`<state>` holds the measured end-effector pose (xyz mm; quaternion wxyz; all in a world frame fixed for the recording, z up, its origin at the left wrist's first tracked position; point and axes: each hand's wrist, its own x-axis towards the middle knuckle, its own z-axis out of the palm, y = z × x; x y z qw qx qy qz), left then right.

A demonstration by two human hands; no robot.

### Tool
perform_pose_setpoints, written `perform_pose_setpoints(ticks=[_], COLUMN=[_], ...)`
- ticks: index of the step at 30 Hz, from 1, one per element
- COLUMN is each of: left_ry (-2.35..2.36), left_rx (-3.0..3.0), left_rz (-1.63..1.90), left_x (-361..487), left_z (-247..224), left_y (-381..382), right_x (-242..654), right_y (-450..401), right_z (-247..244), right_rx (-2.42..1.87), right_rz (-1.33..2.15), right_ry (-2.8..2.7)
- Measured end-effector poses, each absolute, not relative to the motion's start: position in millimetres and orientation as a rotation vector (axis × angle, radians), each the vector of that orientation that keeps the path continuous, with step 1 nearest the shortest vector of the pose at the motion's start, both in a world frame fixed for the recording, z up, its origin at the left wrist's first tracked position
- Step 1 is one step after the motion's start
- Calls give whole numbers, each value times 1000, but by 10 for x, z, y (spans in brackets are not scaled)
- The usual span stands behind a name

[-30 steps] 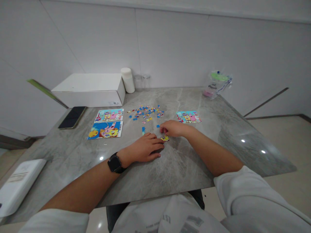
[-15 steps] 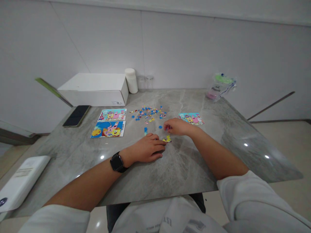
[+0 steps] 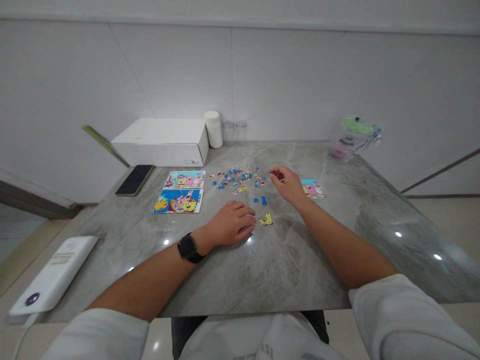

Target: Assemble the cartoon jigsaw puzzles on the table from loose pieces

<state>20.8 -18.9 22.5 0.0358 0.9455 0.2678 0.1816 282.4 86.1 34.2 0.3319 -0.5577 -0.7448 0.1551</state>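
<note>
My left hand rests on the table with its fingers stretched out. Just right of its fingertips lies a small yellow cluster of puzzle pieces, not touched by it. Beyond that cluster are two blue bits, a small puzzle piece and a larger one. My right hand is at the right edge of the scattered puzzle pieces, thumb and fingers pinched together. Whatever may be between those fingertips is too small to make out. Its wrist partly covers a cartoon picture card.
Two more picture cards, an upper and a lower, lie left of the pieces. Farther left are a phone and a white power bank. A white box, white bottle, glass jars and plastic bag stand behind.
My right hand has moved away from the yellow cluster toward the back right. My left fingers have drawn back from the cluster. The blue piece beside my left hand no longer shows. The view has shifted.
</note>
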Motion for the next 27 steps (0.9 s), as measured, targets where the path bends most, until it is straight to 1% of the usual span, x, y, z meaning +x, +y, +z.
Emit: perform_pose_setpoints(ticks=[6,9,15,19,27], left_ry=[1329,1540,1679,1687,1780], left_rx=[2676,2521,2496,2481,2432], left_rz=[901,965,790,690,642], left_x=[-90,-205,-167,-96,-77], left_z=[49,-54,-116,-98,-104], left_y=[165,318,330,267,252], right_x=[2807,2817,2871,2863,2859], right_y=[930,951,1029,1038,984], right_z=[2,-65,-184,-206,-184], right_rx=[-1419,-1417,-1370,-1347,-1510], right_rz=[299,275,159,91,-26], right_ry=[-2112,-2145,-2128,-2264,-2340])
